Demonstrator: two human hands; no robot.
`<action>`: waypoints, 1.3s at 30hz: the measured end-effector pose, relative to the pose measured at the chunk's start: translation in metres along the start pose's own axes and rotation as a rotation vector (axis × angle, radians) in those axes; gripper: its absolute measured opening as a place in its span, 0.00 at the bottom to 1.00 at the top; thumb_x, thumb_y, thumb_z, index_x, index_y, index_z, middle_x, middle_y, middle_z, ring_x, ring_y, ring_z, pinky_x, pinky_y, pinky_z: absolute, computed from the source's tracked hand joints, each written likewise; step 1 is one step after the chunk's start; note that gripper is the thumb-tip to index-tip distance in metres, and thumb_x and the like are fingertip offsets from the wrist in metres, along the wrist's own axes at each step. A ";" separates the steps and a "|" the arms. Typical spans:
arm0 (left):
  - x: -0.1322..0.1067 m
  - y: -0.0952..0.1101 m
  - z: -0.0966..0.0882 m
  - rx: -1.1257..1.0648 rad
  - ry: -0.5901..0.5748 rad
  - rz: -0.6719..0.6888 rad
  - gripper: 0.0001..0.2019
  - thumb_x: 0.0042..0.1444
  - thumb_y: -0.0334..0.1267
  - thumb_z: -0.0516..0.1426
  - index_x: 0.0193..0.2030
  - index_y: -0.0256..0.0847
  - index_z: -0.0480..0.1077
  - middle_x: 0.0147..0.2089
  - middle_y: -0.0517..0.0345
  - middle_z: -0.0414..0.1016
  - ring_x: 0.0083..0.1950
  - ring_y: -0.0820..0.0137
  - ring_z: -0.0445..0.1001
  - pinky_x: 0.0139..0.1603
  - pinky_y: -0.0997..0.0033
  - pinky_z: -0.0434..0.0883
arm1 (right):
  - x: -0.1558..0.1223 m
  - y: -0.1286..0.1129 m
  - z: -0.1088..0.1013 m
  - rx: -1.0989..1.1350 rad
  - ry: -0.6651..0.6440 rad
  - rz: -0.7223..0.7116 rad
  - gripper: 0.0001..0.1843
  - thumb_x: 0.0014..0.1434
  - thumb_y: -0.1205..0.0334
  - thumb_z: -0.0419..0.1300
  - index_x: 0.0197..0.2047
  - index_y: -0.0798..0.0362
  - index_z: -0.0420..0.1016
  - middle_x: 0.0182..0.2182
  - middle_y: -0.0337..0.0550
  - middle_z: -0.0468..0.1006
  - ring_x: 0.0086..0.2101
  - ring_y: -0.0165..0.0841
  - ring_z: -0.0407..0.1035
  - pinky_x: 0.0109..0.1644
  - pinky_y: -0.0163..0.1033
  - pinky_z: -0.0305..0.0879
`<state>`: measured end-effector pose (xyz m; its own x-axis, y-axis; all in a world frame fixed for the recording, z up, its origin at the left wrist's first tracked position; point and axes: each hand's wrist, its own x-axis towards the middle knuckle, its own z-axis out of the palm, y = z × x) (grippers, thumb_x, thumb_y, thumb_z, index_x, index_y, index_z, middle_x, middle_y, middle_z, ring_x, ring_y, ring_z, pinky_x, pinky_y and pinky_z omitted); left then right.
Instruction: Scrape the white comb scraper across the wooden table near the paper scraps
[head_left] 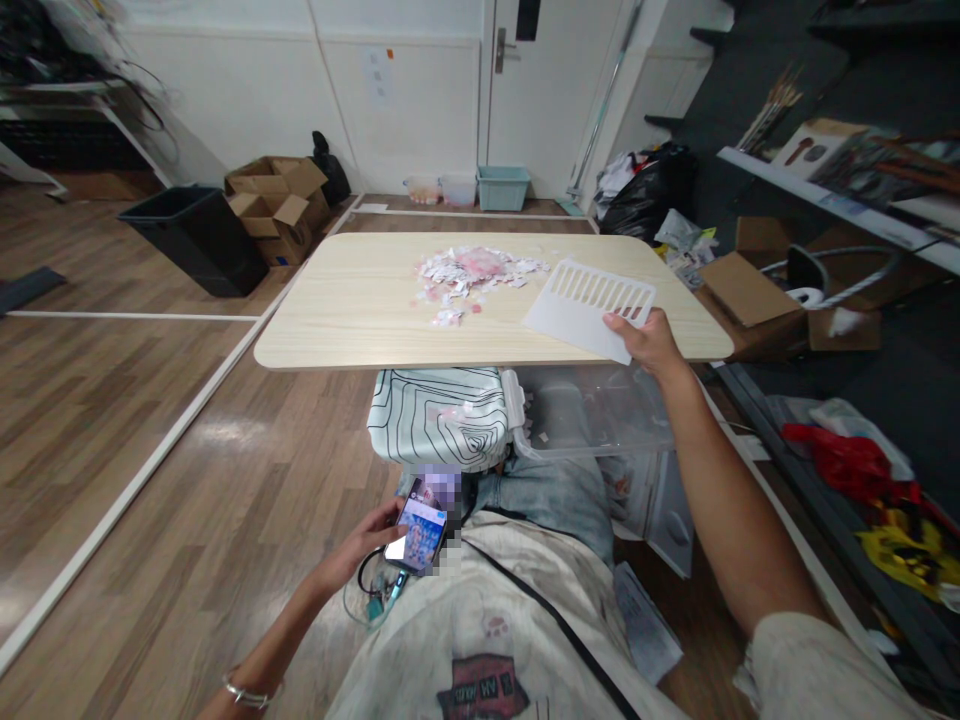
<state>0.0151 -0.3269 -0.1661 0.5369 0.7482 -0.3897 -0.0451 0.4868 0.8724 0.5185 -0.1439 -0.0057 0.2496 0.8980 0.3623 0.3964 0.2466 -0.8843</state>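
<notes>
My right hand (651, 342) grips a white slotted sheet (577, 318) by its right edge, thumb on top. The sheet is held at the right side of the pale wooden table (337, 310), its row of long openings towards the far side. To its left is a heap of small white and pink scraps (469, 270), with a few loose bits nearer me. Low at my lap, my left hand (379, 528) is on a smartphone (420, 535) with a lit screen, its thumb over the glass. A cable (395, 592) runs from the phone's lower end.
A clear plastic bin (600, 405) and a line-patterned cushion-like thing (442, 425) sit between me and the table. A black bin (196, 240) and cardboard boxes (281, 205) stand left. Shelving (832, 200) and an open carton (750, 285) line the right.
</notes>
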 end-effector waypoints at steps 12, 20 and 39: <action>-0.004 0.002 -0.003 0.150 -0.058 -0.010 0.26 0.52 0.42 0.73 0.56 0.42 0.73 0.54 0.51 0.78 0.57 0.55 0.74 0.57 0.62 0.69 | -0.001 0.001 -0.001 -0.018 0.005 -0.009 0.30 0.43 0.35 0.75 0.38 0.50 0.80 0.44 0.52 0.86 0.50 0.53 0.79 0.58 0.59 0.75; 0.000 -0.005 -0.005 0.178 -0.086 0.016 0.28 0.53 0.43 0.74 0.58 0.43 0.72 0.56 0.50 0.78 0.57 0.55 0.75 0.58 0.61 0.69 | 0.000 0.002 0.000 -0.021 0.016 -0.002 0.29 0.43 0.35 0.75 0.37 0.51 0.80 0.41 0.52 0.86 0.47 0.52 0.80 0.55 0.57 0.76; 0.007 -0.042 -0.017 0.158 -0.017 0.036 0.41 0.43 0.54 0.76 0.64 0.51 0.74 0.63 0.45 0.77 0.72 0.36 0.64 0.76 0.41 0.58 | -0.003 -0.007 -0.005 0.025 -0.054 -0.007 0.25 0.46 0.37 0.75 0.35 0.49 0.84 0.35 0.45 0.87 0.40 0.47 0.82 0.52 0.53 0.78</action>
<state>0.0062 -0.3341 -0.2108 0.5515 0.7555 -0.3535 0.0678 0.3818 0.9218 0.5194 -0.1499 0.0006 0.1986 0.9144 0.3527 0.3758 0.2614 -0.8891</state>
